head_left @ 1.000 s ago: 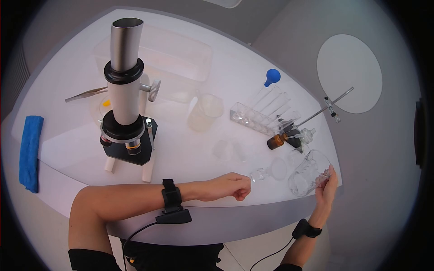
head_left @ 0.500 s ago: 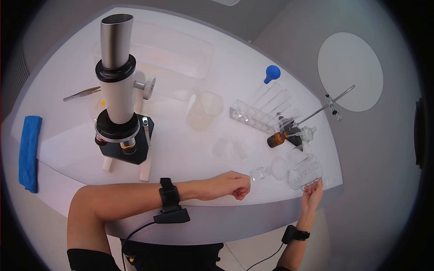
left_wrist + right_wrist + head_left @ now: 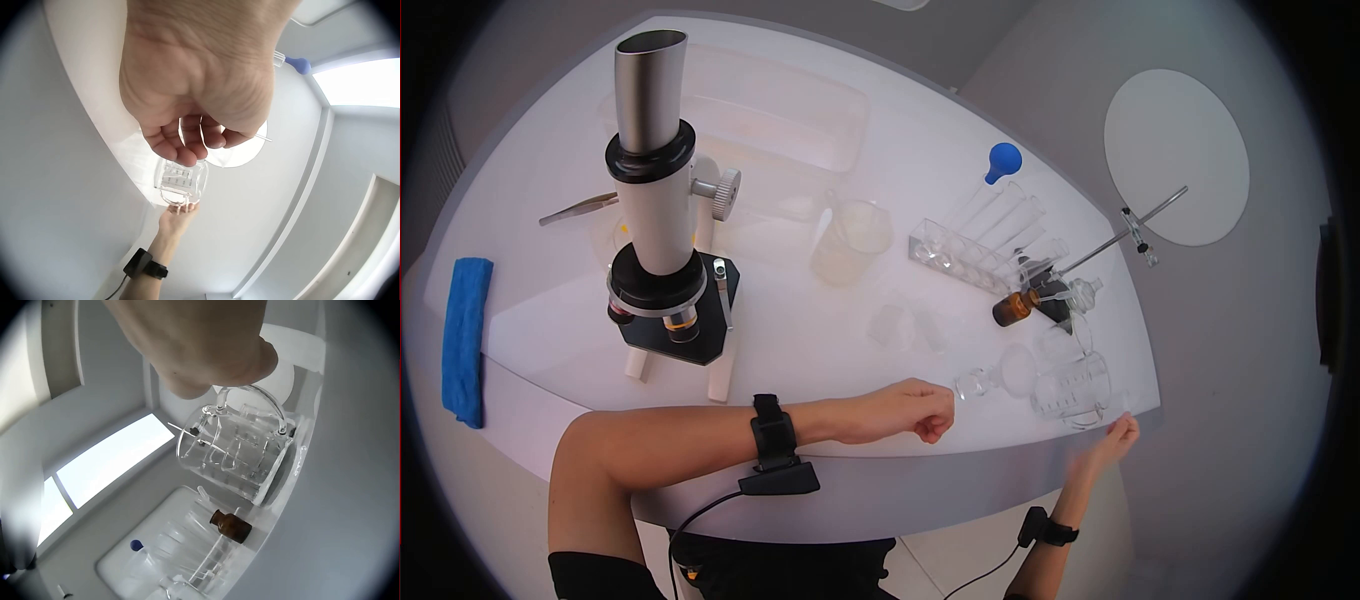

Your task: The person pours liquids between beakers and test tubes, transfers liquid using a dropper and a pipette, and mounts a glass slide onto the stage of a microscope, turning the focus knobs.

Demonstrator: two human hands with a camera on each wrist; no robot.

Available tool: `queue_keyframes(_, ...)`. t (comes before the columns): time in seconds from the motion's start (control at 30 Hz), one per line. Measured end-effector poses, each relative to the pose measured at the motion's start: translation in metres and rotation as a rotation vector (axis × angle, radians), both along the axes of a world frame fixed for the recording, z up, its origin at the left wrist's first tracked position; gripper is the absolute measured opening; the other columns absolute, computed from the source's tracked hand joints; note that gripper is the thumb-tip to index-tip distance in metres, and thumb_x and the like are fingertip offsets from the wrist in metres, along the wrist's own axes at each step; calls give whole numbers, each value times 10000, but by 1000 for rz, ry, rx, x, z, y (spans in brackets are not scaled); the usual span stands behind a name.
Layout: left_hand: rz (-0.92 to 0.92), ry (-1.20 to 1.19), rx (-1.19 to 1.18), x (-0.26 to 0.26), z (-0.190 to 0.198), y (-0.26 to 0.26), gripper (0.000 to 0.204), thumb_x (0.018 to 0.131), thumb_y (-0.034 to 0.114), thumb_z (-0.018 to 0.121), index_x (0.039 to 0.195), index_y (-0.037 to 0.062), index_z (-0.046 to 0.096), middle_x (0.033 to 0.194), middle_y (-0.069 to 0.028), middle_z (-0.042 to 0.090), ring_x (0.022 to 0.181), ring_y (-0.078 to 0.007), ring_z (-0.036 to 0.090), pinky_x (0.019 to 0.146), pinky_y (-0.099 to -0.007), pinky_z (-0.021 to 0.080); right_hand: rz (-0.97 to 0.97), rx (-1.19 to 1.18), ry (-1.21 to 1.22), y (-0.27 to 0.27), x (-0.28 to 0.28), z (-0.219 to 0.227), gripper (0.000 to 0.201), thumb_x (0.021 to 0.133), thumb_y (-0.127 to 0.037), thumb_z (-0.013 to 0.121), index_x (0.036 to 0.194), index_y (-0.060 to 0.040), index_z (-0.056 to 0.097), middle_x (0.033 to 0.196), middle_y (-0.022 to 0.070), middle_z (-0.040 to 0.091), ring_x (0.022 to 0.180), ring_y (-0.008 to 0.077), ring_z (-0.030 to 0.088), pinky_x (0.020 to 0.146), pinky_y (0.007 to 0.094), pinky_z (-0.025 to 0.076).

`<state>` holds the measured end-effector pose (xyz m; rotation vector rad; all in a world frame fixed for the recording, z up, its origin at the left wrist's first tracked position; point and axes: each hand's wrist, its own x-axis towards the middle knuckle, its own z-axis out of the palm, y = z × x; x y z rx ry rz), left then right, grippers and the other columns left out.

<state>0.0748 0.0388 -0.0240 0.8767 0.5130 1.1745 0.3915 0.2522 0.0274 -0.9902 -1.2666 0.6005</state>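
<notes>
A clear glass measuring beaker with a handle (image 3: 1072, 390) stands upright near the table's front right edge. Just off that handle is my right hand (image 3: 1112, 442), its fingers loosely bent with nothing in them; in the right wrist view the handle (image 3: 259, 394) shows free below the hand. My left hand (image 3: 905, 412) rests idle at the front edge, fingers loosely curled and holding nothing, as the left wrist view shows (image 3: 194, 81). Nearest to it lies a small glass stoppered piece (image 3: 973, 384), with a clear funnel-like disc (image 3: 1017, 371) beside it.
A microscope (image 3: 658, 200) stands at left, with tweezers (image 3: 578, 209) and a blue cloth (image 3: 467, 340) nearby. Behind are a clear tub (image 3: 800, 110) and a plastic jug (image 3: 852, 242). A test tube rack (image 3: 960, 265), brown bottle (image 3: 1014, 308) and metal stand (image 3: 1125, 235) occupy the right side.
The measuring beaker came down from a tilted, turned pose to standing upright by the table edge. My right hand has let go of its handle and shifted right. My left hand stayed put.
</notes>
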Motion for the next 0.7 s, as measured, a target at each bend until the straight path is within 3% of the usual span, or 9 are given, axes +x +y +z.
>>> queue_keyframes(0.03, 1, 1, 0, 0, 0, 0, 190, 933, 104, 406, 757, 44, 445, 822, -54, 453, 772, -154, 443, 793, -277, 417, -137, 215, -150, -5, 1, 6, 183, 1000, -220, 518, 940, -47, 517, 949, 27, 502, 862, 116, 497, 799, 245, 418)
queue_keyframes(0.07, 5, -16, -15, 0, -1, 0, 189, 934, 103, 411, 758, 44, 448, 824, -53, 457, 773, -155, 447, 794, -278, 418, -139, 215, -148, -14, -4, 15, 183, 1000, -220, 518, 940, -47, 517, 949, 27, 502, 862, 116, 497, 799, 245, 418)
queue_keyframes(0.13, -12, -30, -32, 2, -2, 1, 188, 934, 102, 415, 759, 44, 451, 826, -53, 461, 774, -157, 451, 796, -279, 420, 169, 429, -455, -39, -23, 38, 170, 922, -126, 612, 1030, -32, 519, 1051, 74, 531, 982, 180, 517, 906, 283, 398)
queue_keyframes(0.2, -2, -28, -34, 1, -2, 1, 189, 937, 104, 420, 759, 47, 449, 827, -52, 462, 779, -161, 454, 800, -281, 421, 431, 520, -863, -54, -46, 61, 376, 797, -98, 729, 1104, -24, 526, 1171, 107, 552, 1050, 227, 532, 925, 320, 413)
queue_keyframes(0.27, -7, -23, -25, 3, -2, 2, 192, 940, 106, 415, 758, 50, 444, 828, -51, 458, 779, -162, 449, 800, -282, 421, 561, 422, -1005, -74, -81, 73, 611, 682, -108, 813, 1214, -34, 523, 1257, 118, 540, 1095, 246, 533, 906, 355, 436)
queue_keyframes(0.3, -1, -20, -19, 2, -3, 2, 195, 942, 107, 410, 757, 53, 439, 829, -51, 453, 779, -164, 444, 801, -282, 421, 563, 428, -1003, -78, -93, 71, 611, 682, -108, 813, 1214, -34, 523, 1257, 118, 540, 1095, 246, 533, 906, 355, 436)
queue_keyframes(0.37, 3, -20, -3, 1, -3, 1, 197, 943, 111, 411, 757, 52, 437, 831, -50, 449, 777, -163, 438, 798, -280, 419, 779, 106, -907, -80, -112, 66, 765, 634, -124, 851, 1310, -61, 499, 1327, 104, 517, 1118, 241, 533, 890, 358, 450)
queue_keyframes(0.7, 1, 55, 37, 0, 0, 0, 226, 962, 142, 392, 752, 60, 402, 811, -44, 436, 756, -150, 422, 756, -267, 394, 892, 31, -899, -72, -134, 58, 816, 628, -152, 869, 1341, -58, 484, 1306, 92, 548, 1089, 217, 544, 880, 350, 454)
